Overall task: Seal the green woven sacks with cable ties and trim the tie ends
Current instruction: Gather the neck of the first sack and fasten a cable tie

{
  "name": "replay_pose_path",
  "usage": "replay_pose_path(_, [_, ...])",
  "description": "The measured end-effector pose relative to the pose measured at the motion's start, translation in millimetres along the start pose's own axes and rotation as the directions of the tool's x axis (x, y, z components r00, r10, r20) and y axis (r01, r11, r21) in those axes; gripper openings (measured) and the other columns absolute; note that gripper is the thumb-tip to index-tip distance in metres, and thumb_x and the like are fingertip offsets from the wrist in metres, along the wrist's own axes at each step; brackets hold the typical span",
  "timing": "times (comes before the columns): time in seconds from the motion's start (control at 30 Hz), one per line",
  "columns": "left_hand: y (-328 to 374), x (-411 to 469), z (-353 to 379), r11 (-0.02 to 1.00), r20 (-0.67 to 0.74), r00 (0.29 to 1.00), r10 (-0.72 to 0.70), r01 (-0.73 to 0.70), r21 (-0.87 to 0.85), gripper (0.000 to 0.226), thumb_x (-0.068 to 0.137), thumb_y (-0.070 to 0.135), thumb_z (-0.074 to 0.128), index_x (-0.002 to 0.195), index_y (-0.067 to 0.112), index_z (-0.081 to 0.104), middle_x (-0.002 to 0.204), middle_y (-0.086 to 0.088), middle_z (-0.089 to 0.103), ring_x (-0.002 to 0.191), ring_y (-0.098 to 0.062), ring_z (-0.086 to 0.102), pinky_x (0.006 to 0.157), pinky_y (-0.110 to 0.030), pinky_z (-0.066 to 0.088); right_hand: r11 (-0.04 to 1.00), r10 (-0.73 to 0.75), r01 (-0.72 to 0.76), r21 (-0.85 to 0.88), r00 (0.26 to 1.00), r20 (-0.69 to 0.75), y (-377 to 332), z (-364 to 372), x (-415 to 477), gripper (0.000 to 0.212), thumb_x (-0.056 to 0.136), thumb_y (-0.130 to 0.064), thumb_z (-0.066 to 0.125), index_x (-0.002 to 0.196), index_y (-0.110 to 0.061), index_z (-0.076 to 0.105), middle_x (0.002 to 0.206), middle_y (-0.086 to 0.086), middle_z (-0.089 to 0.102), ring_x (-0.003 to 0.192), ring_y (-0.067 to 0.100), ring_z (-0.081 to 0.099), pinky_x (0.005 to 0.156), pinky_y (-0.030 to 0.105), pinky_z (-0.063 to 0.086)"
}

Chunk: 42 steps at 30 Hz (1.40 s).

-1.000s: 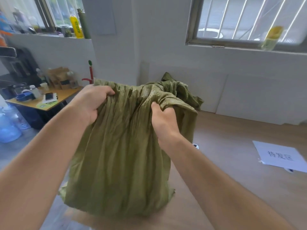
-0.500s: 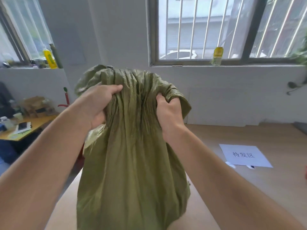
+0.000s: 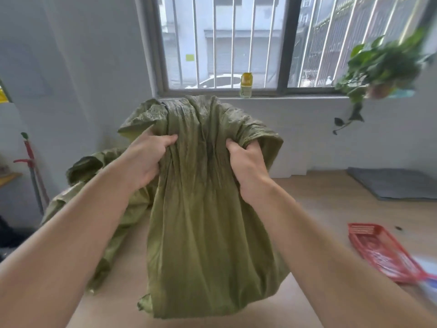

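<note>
Green woven sack (image 3: 208,233): upright straight ahead, long axis vertical, base near the desk (image 3: 106,311). My left hand (image 3: 151,159) and right hand (image 3: 246,166) clench its bunched neck side by side, equally near.

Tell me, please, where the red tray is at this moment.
In the head view, the red tray lies on the tan surface at lower right, right of the green sack and below the hanging plant.
</note>
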<state>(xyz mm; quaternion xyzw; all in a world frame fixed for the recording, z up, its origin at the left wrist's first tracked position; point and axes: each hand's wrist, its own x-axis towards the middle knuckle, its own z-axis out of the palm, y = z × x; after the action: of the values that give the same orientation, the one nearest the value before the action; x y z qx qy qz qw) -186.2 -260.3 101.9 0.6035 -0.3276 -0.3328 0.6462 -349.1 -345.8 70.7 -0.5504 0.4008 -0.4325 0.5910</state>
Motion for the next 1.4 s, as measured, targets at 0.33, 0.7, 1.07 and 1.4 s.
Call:
replay_pose_path(0.33, [-31.4, 28.7, 98.6, 0.98, 0.195, 0.98, 0.03, 0.009, -0.2, 0.039, 0.102, 0.002, 0.056, 0.14, 0.013, 0.057, 0.124, -0.011, 0.075, 0.112, -0.028, 0.073, 0.101, -0.049, 0.055, 0.995, 0.019, -0.008, 0.104, 0.995, -0.101, -8.6, -116.5, 41.7, 0.11, 0.057, -0.094, 0.061, 0.148, -0.034, 0.051, 0.15, -0.005, 0.055, 0.139, 0.023, 0.048, 0.121, 0.058, 0.029])
replay_pose_path(0.7, [-79.6, 3.9, 165.5, 0.974, 0.071, 0.995, 0.073, -0.056, -0.221, 0.041, 0.095, -0.002, 0.061, 0.134, 0.01, 0.063, 0.124, -0.017, 0.074, 0.117, -0.035, 0.07, 0.103, -0.05, 0.054, 0.982, 0.102, -0.074, 0.171, 0.982, -0.158, 29.0, -240.6, 48.7, 0.088, 0.086, -0.068, 0.062, 0.154, -0.017, 0.038, 0.15, -0.001, 0.045, 0.137, 0.025, 0.042, 0.112, 0.051, 0.033])
replay_pose_path(1.07, [-87.8, -9.3, 178.0, 0.983, -0.074, 0.985, 0.154, -0.16, -0.091, 0.037, 0.101, 0.001, 0.056, 0.125, 0.028, 0.064, 0.122, -0.003, 0.075, 0.115, -0.027, 0.071, 0.103, -0.051, 0.053, 0.97, 0.079, -0.052, 0.238, 0.991, -0.107, 22.9, -288.9, 65.8, 0.038, 0.085, -0.042, 0.078, 0.115, -0.028, 0.06, 0.126, 0.0, 0.07, 0.121, 0.027, 0.066, 0.11, 0.052, 0.048])
replay_pose_path(1.4, [-51.5, 8.8, 131.3, 0.957, -0.264, 0.938, 0.223, -0.262, -0.122, 0.054, 0.101, -0.011, 0.044, 0.14, 0.024, 0.058, 0.126, 0.002, 0.07, 0.115, -0.021, 0.067, 0.097, -0.043, 0.053, 0.928, -0.244, 0.298, 0.223, 0.939, -0.241, -9.7, -311.7, 63.4, 0.051, 0.086, 0.007, 0.07, 0.129, -0.02, 0.063, 0.116, -0.003, 0.074, 0.108, 0.018, 0.07, 0.096, 0.041, 0.057])
